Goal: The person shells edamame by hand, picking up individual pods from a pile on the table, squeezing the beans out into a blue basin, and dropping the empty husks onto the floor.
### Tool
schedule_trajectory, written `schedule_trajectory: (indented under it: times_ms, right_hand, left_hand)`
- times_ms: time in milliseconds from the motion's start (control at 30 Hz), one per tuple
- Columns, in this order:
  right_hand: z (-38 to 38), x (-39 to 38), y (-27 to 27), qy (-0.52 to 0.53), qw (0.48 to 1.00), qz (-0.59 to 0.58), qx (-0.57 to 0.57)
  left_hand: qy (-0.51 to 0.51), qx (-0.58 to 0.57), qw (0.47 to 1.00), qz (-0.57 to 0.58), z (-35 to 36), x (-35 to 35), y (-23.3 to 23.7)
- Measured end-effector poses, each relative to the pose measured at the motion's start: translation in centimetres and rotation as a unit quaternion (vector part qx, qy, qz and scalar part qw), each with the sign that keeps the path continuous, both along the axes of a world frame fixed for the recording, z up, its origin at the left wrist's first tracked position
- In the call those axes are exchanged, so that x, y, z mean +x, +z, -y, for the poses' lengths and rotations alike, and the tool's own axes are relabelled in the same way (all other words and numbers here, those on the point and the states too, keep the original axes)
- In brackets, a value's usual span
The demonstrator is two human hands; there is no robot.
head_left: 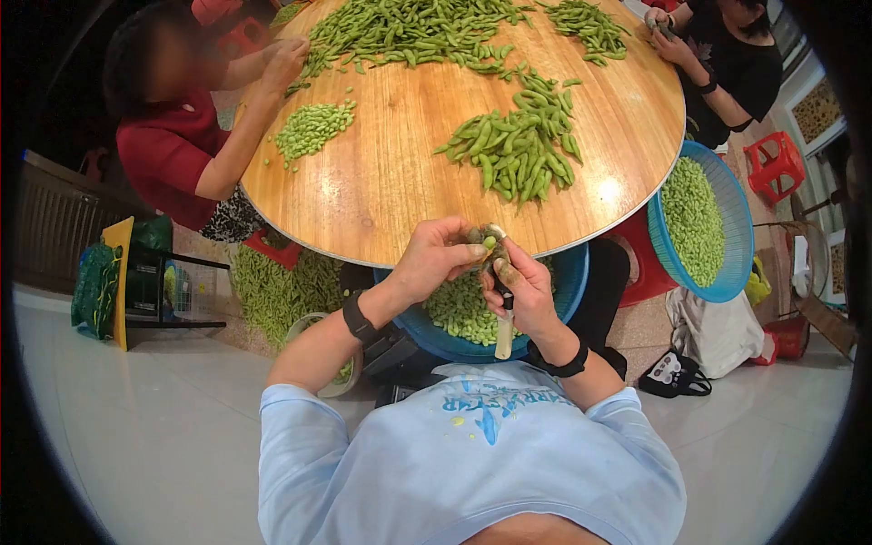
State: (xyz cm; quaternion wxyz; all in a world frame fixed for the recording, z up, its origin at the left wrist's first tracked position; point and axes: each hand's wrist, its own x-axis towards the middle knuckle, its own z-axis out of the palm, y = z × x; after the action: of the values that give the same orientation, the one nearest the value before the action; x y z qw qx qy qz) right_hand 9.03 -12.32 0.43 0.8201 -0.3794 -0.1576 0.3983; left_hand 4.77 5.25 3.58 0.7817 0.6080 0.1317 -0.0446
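Over the near table edge, my left hand is closed in a pinch, its fingertips meeting those of my right hand. A green edamame bean or pod piece shows at those fingertips; which hand grips it is hard to make out. My right hand is wrapped round a small knife-like tool with a dark handle and a pale, flat end pointing down towards me. Beneath both hands is a blue basin holding shelled green beans. A pile of edamame pods lies on the table just beyond.
The round wooden table bears a larger pod heap and shelled beans. A person in red sits left, another in black right. A blue basket of beans stands right, pods on the floor left.
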Motion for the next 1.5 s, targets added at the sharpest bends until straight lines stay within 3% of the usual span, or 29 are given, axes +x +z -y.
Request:
schedule_trajectory:
  times_ms: [233,367,433,533,567,600,633,700,733,800,900,1033,1067,1100,1133,1167,1233,1367,1467,1500]
  right_hand:
    - [0.0,0.0,-0.3,0.004,1.0,-0.009,-0.006]
    - [-0.2,-0.2,-0.1,-0.023,0.998,0.053,-0.025]
    - [0.1,0.0,-0.5,-0.023,0.997,0.065,-0.025]
    - [0.5,0.8,-1.1,0.027,0.998,0.058,0.009]
    - [0.3,0.8,-1.1,-0.065,0.955,0.287,-0.038]
    - [0.3,0.7,-1.2,-0.153,0.85,0.496,-0.083]
    - [0.4,0.7,-1.4,-0.152,0.851,0.495,-0.084]
    - [0.7,1.3,-1.7,-0.194,0.761,0.611,-0.104]
    - [1.0,1.3,-1.5,-0.194,0.76,0.612,-0.103]
    - [1.7,1.0,-1.0,-0.081,0.898,0.395,-0.174]
    - [1.9,1.5,-1.1,-0.063,0.934,0.317,-0.155]
    - [2.1,2.4,-0.3,-0.003,0.934,0.339,-0.111]
    - [2.0,2.6,-0.1,-0.052,0.88,0.455,-0.127]
    - [1.8,2.7,0.0,-0.101,0.809,0.562,-0.139]
    - [1.7,2.5,0.5,-0.107,0.8,0.571,-0.148]
    - [1.6,2.2,0.6,-0.105,0.801,0.571,-0.147]
    - [1.3,1.9,0.8,-0.142,0.753,0.615,-0.186]
    - [1.1,1.6,1.4,-0.155,0.748,0.615,-0.195]
    - [1.0,1.2,1.0,-0.152,0.872,0.408,-0.223]
    - [1.0,1.1,1.0,-0.152,0.872,0.41,-0.221]
  left_hand:
    - [0.019,-0.01,0.999,0.024,0.1,-0.3,-0.3]
    - [-0.006,-0.022,0.999,0.034,-0.3,-0.2,-0.4]
    - [-0.035,-0.183,0.982,-0.035,-0.5,-0.1,0.0]
    - [-0.05,-0.257,0.962,-0.075,-0.4,-0.2,-0.4]
    - [-0.049,-0.257,0.962,-0.075,-0.3,-0.2,-0.4]
    - [-0.044,-0.261,0.96,-0.091,0.0,-0.3,-0.5]
    - [-0.039,-0.266,0.957,-0.108,0.2,-0.5,-0.6]
    - [-0.036,-0.242,0.963,-0.111,0.6,-0.6,-0.4]
    - [-0.034,-0.216,0.969,-0.114,0.7,-0.6,-0.3]
    - [-0.044,-0.212,0.969,-0.121,0.6,-0.5,-0.3]
    - [-0.071,-0.202,0.967,-0.137,0.4,-0.3,0.1]
    - [-0.118,-0.226,0.954,-0.16,-0.2,-0.4,0.5]
    - [-0.119,-0.226,0.954,-0.158,-0.2,-0.3,0.8]
    - [-0.138,-0.151,0.968,-0.146,-0.2,-0.2,1.2]
    - [-0.154,-0.077,0.976,-0.134,-0.2,-0.4,1.3]
    - [-0.152,-0.077,0.976,-0.134,-0.1,-0.5,1.2]
    - [-0.147,0.001,0.983,-0.111,0.1,-0.7,0.9]
    - [-0.099,0.088,0.985,-0.109,1.6,-1.5,1.8]
    - [-0.033,0.059,0.997,-0.028,2.2,-2.2,2.0]
    - [-0.031,0.061,0.997,-0.026,2.5,-2.3,1.8]
